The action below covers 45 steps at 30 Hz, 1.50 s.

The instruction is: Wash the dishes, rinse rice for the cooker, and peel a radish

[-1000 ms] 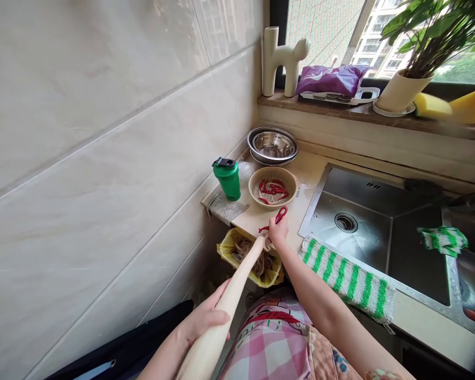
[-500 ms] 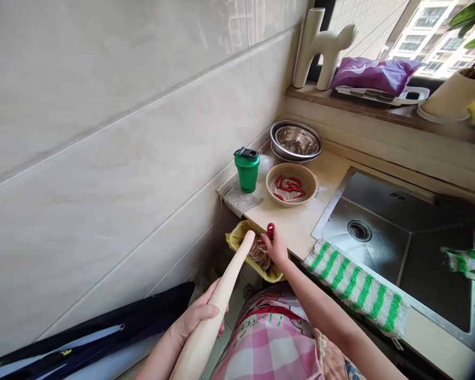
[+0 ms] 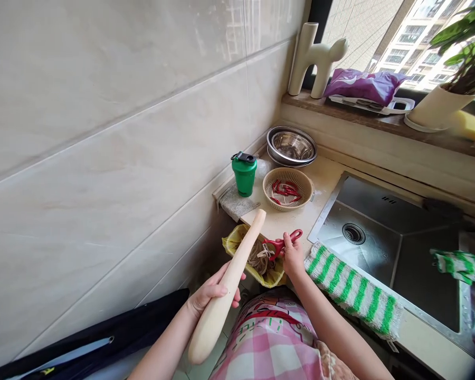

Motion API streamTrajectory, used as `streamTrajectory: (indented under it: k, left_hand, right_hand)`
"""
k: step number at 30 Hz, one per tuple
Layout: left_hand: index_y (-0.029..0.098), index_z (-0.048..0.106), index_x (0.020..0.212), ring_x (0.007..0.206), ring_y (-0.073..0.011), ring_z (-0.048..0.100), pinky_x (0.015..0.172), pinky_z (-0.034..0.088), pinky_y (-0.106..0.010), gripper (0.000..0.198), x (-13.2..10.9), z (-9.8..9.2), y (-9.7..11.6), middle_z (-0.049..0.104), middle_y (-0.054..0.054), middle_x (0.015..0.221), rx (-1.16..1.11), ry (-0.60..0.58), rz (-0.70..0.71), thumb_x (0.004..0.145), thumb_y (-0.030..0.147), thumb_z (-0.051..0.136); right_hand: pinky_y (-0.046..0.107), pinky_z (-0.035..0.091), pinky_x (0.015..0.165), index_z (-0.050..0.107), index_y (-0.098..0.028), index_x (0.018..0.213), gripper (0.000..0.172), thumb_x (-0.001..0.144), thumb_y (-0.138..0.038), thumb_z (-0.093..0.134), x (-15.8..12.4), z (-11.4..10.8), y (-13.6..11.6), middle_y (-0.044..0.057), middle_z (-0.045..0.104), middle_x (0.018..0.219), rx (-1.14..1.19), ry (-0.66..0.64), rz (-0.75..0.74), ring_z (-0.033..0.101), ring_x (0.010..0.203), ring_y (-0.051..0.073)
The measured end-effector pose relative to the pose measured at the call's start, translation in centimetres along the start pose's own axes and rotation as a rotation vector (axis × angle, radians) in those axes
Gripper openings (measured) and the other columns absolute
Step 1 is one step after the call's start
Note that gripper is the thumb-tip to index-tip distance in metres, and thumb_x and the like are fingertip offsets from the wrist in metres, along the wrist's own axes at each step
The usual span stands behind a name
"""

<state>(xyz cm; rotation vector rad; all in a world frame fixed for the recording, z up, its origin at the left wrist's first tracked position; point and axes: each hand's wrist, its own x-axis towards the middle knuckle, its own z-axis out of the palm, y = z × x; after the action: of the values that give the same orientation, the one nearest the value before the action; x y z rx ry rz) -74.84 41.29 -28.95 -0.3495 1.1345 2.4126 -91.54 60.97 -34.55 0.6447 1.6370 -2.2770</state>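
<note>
My left hand [image 3: 214, 293] is wrapped round the middle of a long, pale, peeled gourd [image 3: 231, 282]. The gourd slants up and away, its thick end low and near me, its narrow end over the bin. In my right hand [image 3: 293, 256] is a red peeler [image 3: 279, 245], held by its handle with the head pointing left. A bit of peel seems to hang at the peeler's head, apart from the gourd. Below both lies a bin with a yellow liner [image 3: 233, 240], holding thin peelings [image 3: 257, 258].
On the counter [image 3: 279, 228] stand a green cup [image 3: 244, 177], a beige basket [image 3: 309, 192] of red chillies [image 3: 287, 191] and stacked metal bowls [image 3: 293, 146]. A striped cloth [image 3: 356, 290] hangs over the front edge by the sink [image 3: 396, 237]. A tiled wall [image 3: 142, 132] borders the left.
My right hand has drawn back to the right with the peeler, now turned sideways and clear of the gourd. The gourd's narrow end has risen, and its thick end has come into view.
</note>
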Motion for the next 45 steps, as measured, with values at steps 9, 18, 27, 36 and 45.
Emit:
streamTrajectory:
  k: [9, 18, 27, 36, 45]
  left_hand:
    - [0.024, 0.018, 0.146, 0.077, -0.0203, 0.067, 0.069, 0.051, -0.030, 0.092, 1.6, -1.4, -1.1, 0.068, -0.007, 0.096, 0.066, -0.093, -0.099, 0.068, 0.033, 0.066]
    - [0.034, 0.038, 0.139, 0.125, -0.0393, 0.046, 0.065, 0.058, -0.030, 0.086, 5.3, 0.0, -2.0, 0.042, -0.006, 0.142, -0.117, -0.145, 0.074, 0.058, 0.023, 0.065]
    - [0.028, 0.034, 0.139, 0.113, -0.0318, 0.056, 0.073, 0.051, -0.032, 0.081, 6.1, -0.5, -3.0, 0.064, -0.007, 0.112, -0.023, -0.084, 0.098, 0.062, 0.025, 0.061]
    - [0.033, 0.026, 0.141, 0.120, -0.0352, 0.049, 0.072, 0.053, -0.036, 0.095, 6.1, -0.7, -2.1, 0.043, -0.008, 0.137, 0.081, -0.030, 0.003, 0.058, 0.022, 0.070]
    - [0.036, 0.029, 0.140, 0.071, -0.0194, 0.066, 0.058, 0.048, -0.030, 0.090, 1.3, -1.8, -3.0, 0.060, -0.005, 0.108, 0.100, -0.007, -0.302, 0.060, 0.028, 0.068]
  right_hand:
    - [0.015, 0.040, 0.035, 0.053, -0.019, 0.076, 0.029, 0.072, -0.039, 0.073, -0.6, -0.3, 0.3, -0.001, 0.067, 0.063, 0.038, -0.037, 0.104, 0.051, 0.041, 0.007]
    - [0.008, 0.034, 0.029, 0.051, -0.015, 0.068, 0.024, 0.091, -0.023, 0.056, -2.1, 0.2, 1.0, 0.000, 0.062, 0.054, 0.358, -0.011, 0.519, 0.042, 0.033, 0.002]
    - [0.012, 0.037, 0.029, 0.052, -0.017, 0.066, 0.026, 0.083, -0.032, 0.065, -1.4, -0.6, 0.9, -0.001, 0.060, 0.054, 0.314, -0.023, 0.433, 0.042, 0.033, 0.004]
    - [0.018, 0.038, 0.033, 0.047, -0.022, 0.077, 0.039, 0.071, -0.052, 0.070, 1.3, -2.4, -2.4, -0.002, 0.064, 0.060, 0.144, 0.101, 0.075, 0.058, 0.046, 0.012]
    - [0.026, 0.044, 0.047, 0.046, -0.023, 0.079, 0.040, 0.072, -0.059, 0.062, 1.3, -0.3, -1.3, -0.004, 0.060, 0.056, -0.169, 0.005, -0.235, 0.054, 0.046, 0.014]
